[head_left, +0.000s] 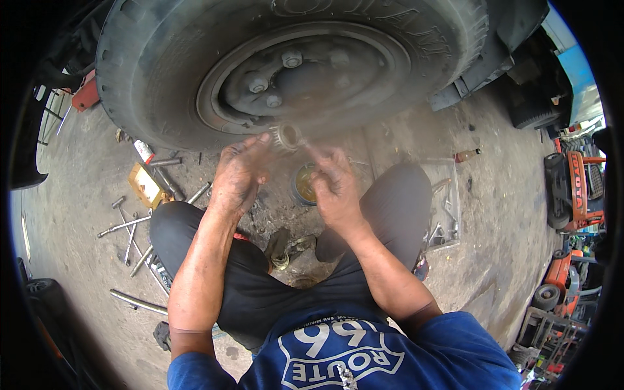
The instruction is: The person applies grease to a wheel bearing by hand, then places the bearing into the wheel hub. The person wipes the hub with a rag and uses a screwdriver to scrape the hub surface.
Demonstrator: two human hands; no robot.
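In front of the wheel (305,71) I hold up a small roller bearing (286,138), a metal ring with ribbed sides and an open middle. My left hand (239,170) pinches its left side between fingers and thumb. My right hand (336,188) has its fingers curled, with the fingertips at the bearing's right edge; they are partly blurred. Below the bearing, between my hands, a round tub (304,184) with yellowish contents stands on the floor, partly hidden by the right hand. Both hands look smeared with dark grease.
Left of my knees lie several wrenches and metal bars (133,224), a yellow box (147,185) and a red-and-white can (143,151). To the right are a shallow tray (447,240) with tools and a small bottle (467,156). Orange forklifts (575,192) stand farther right.
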